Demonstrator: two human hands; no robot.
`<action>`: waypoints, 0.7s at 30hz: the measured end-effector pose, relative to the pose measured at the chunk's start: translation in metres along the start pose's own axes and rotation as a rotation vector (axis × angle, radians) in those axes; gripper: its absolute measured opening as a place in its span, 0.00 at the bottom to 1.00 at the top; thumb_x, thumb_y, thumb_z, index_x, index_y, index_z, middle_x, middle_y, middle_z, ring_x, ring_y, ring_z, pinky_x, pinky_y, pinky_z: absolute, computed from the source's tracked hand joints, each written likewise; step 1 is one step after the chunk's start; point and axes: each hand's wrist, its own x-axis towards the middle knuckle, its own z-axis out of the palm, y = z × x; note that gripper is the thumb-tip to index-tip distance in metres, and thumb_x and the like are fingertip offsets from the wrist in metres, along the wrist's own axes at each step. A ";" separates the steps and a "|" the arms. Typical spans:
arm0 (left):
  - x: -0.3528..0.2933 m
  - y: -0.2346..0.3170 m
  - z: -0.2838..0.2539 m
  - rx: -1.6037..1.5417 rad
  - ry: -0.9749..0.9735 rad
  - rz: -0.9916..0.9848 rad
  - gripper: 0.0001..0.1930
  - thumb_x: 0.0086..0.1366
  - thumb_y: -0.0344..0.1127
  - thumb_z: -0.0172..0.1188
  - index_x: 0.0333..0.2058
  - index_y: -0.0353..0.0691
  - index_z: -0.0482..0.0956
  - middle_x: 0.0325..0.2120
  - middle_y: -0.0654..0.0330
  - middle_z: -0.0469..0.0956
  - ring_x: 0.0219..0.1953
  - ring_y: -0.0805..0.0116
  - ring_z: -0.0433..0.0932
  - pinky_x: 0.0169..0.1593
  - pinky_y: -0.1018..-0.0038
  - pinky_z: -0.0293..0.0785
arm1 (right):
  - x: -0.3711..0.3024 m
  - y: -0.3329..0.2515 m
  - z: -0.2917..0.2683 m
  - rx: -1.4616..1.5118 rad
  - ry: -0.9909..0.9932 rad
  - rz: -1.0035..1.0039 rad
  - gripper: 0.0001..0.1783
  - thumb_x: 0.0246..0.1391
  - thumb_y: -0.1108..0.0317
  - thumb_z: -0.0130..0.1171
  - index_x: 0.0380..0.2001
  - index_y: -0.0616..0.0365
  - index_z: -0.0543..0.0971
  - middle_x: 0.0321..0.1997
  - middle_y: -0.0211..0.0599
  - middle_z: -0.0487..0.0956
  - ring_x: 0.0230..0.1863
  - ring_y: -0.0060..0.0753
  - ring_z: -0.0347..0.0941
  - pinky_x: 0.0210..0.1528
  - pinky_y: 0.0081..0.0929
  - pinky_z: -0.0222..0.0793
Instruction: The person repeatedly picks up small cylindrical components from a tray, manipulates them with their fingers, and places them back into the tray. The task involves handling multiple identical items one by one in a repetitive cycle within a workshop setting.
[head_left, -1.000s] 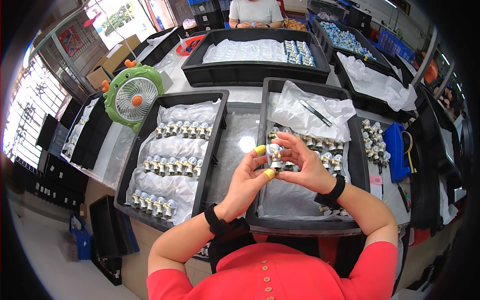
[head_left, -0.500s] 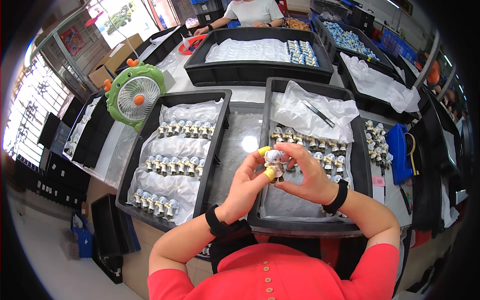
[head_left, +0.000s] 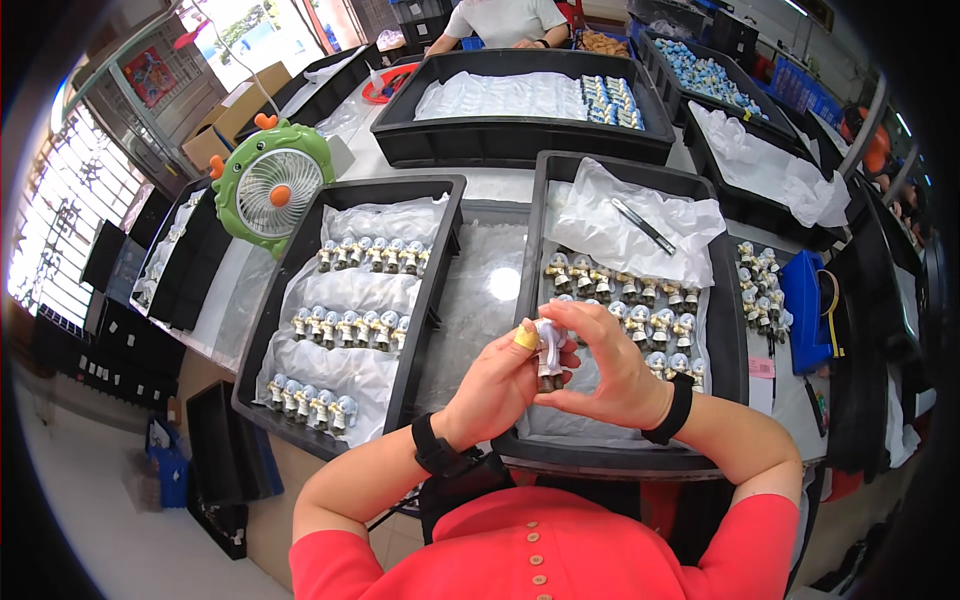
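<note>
left hand (head_left: 497,385) pinching small figurine (head_left: 548,352), yellow-taped fingertip on top | right hand (head_left: 612,368) curled round it, fingers pinching its side | figurine held upright above right black tray (head_left: 728,330), near figurine rows (head_left: 640,300) | green fan (head_left: 268,185) far left

A red short-sleeved top with a row of small pale buttons down the front is worn. A black band is worn on each wrist. The forearms are left bare. A yellow cover is seen on one fingertip of the left hand (head_left: 497,385).
</note>
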 end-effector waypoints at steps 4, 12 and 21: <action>0.001 0.005 0.006 -0.109 -0.016 -0.025 0.21 0.71 0.43 0.36 0.58 0.40 0.60 0.51 0.55 0.69 0.47 0.62 0.73 0.51 0.67 0.69 | 0.000 -0.001 -0.001 0.020 -0.002 0.071 0.52 0.32 0.67 0.74 0.62 0.55 0.58 0.57 0.40 0.66 0.56 0.44 0.63 0.58 0.38 0.58; 0.003 0.008 0.007 -0.195 -0.060 -0.044 0.20 0.72 0.44 0.35 0.57 0.43 0.62 0.49 0.58 0.70 0.48 0.60 0.73 0.48 0.66 0.71 | 0.000 0.002 0.000 0.025 -0.006 0.099 0.55 0.30 0.65 0.74 0.63 0.55 0.57 0.52 0.38 0.70 0.51 0.43 0.64 0.57 0.38 0.58; 0.004 0.009 0.008 -0.207 -0.059 -0.063 0.20 0.72 0.44 0.35 0.57 0.42 0.61 0.51 0.56 0.69 0.47 0.59 0.73 0.46 0.68 0.73 | -0.002 0.002 0.000 0.084 -0.003 0.148 0.55 0.31 0.65 0.75 0.64 0.55 0.56 0.52 0.39 0.69 0.52 0.40 0.63 0.49 0.32 0.69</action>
